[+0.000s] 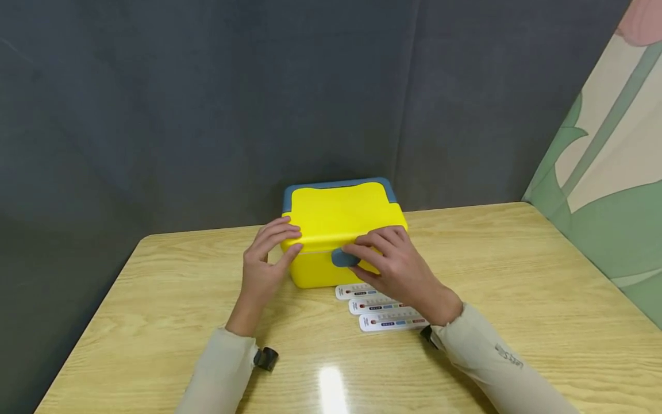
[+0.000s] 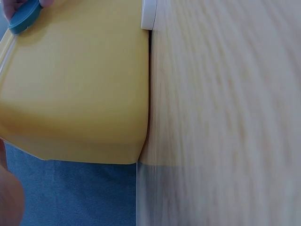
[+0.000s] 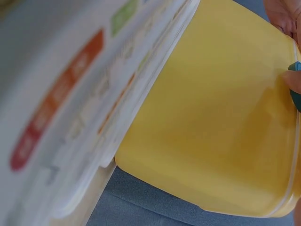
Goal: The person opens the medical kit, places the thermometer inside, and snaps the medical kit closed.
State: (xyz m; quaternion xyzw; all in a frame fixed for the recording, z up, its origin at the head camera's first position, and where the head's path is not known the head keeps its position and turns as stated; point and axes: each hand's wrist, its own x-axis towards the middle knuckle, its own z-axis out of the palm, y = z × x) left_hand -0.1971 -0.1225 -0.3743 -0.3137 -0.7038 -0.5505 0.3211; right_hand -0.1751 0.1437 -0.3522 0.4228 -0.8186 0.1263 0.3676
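A yellow box (image 1: 341,211) with a blue handle (image 1: 338,184) along its top back edge stands on the table, lid down. At its left front corner, my left hand (image 1: 264,253) touches the lid with loosely bent fingers, thumb apart from them. My right hand (image 1: 403,267) pinches the blue latch (image 1: 343,257) on the box front between thumb and fingers. In the right wrist view the thumb (image 3: 292,81) lies against the latch. The left wrist view shows the latch (image 2: 24,18) at the top left, with fingertips of the right hand beside it.
Three white strip thermometers (image 1: 394,321) lie in a staggered row before the box, partly under the right hand. Behind the wooden table (image 1: 155,322) hangs a dark curtain (image 1: 233,115). A wall with painted leaves (image 1: 615,230) stands on the right.
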